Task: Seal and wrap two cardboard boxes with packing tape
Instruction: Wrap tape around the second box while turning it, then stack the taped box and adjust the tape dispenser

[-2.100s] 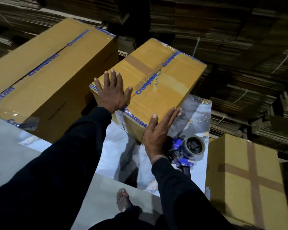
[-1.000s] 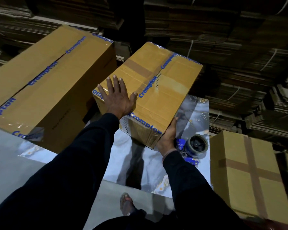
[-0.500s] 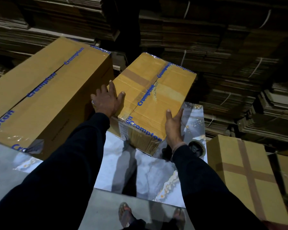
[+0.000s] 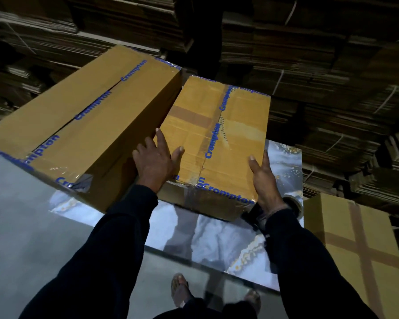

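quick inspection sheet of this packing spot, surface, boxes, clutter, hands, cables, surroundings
surface: glossy marble-print table, reflective, bare near edge.
job's things: small taped box with blue Crompton tape, beside the long taped box; whether they touch is unclear.
clutter: tape dispenser mostly hidden behind the right wrist.
grip: left hand curls over the small box's left edge; right hand lies flat on its right side.
cables: nothing seen.
surroundings: bundled flat cardboard stacks behind; a brown-taped box at right; sandalled feet below.
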